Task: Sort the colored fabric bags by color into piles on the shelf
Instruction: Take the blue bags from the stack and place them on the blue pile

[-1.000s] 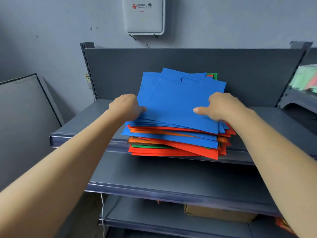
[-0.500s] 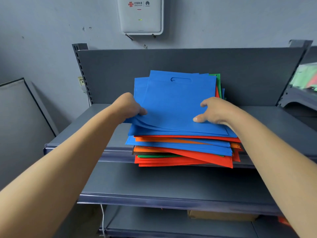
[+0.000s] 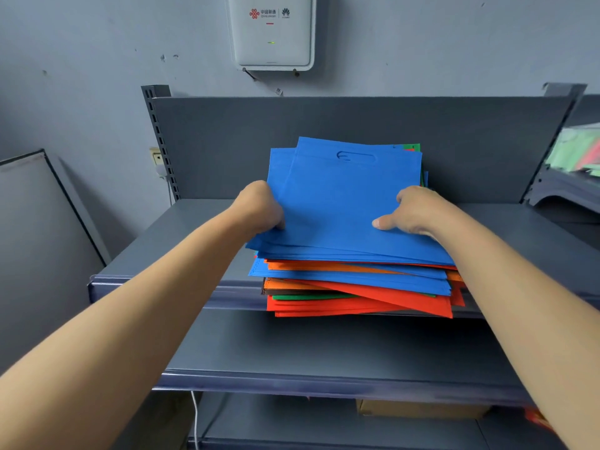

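A mixed stack of flat fabric bags (image 3: 357,287) in blue, orange, red and green lies on the top grey shelf (image 3: 181,235), overhanging its front edge. On top is a bundle of several blue bags (image 3: 344,196), lifted slightly at the front. My left hand (image 3: 259,206) grips the bundle's left edge, fingers tucked underneath. My right hand (image 3: 415,212) holds its right edge, thumb pressed on top and fingers hidden below. A green bag corner (image 3: 412,147) peeks out at the back.
The shelf's grey back panel (image 3: 324,125) stands right behind the stack. A lower shelf (image 3: 324,345) sits beneath, with a cardboard box (image 3: 418,409) under it. A white wall box (image 3: 272,30) hangs above. More bags (image 3: 581,154) lie on a neighbouring shelf at right.
Both hands have closed on the blue bundle's sides and raised its front edge off the orange bags below. The view has tilted slightly downward.
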{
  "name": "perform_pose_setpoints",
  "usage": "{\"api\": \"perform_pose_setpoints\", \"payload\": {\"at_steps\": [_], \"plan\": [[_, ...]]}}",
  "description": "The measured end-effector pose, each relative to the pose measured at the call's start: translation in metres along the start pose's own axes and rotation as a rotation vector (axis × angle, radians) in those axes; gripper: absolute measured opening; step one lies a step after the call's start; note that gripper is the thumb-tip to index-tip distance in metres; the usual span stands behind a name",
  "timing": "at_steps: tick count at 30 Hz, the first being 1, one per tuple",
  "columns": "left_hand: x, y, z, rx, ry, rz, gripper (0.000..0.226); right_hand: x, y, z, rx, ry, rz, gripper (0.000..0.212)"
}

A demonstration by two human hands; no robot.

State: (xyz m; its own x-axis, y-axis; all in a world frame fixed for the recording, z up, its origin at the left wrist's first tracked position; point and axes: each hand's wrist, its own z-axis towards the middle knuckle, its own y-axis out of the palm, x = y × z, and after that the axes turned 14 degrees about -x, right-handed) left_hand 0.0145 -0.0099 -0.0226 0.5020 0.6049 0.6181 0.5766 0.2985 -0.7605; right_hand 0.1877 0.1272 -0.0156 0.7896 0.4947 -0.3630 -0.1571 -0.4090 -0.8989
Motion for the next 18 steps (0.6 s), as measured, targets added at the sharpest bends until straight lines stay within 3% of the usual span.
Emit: {"api": "perform_pose_setpoints", "payload": {"at_steps": [5,9,13,18], "plan": [[0.001,0.003,0.001,-0.046,0.045,-0.189,0.020,0.003,0.001,-0.004,0.017,-0.009,0.053,0.061],[-0.001,-0.008,0.002,0.092,0.063,-0.245,0.020,0.001,0.003,-0.004,0.035,-0.046,0.136,0.058],[-0.015,-0.029,-0.001,0.216,0.018,-0.149,0.010,-0.007,0.005,-0.005,0.039,-0.094,0.182,0.057],[-0.042,-0.034,-0.011,0.144,-0.065,-0.083,0.008,-0.021,0.011,-0.004,0.006,-0.138,0.210,0.057]]}}
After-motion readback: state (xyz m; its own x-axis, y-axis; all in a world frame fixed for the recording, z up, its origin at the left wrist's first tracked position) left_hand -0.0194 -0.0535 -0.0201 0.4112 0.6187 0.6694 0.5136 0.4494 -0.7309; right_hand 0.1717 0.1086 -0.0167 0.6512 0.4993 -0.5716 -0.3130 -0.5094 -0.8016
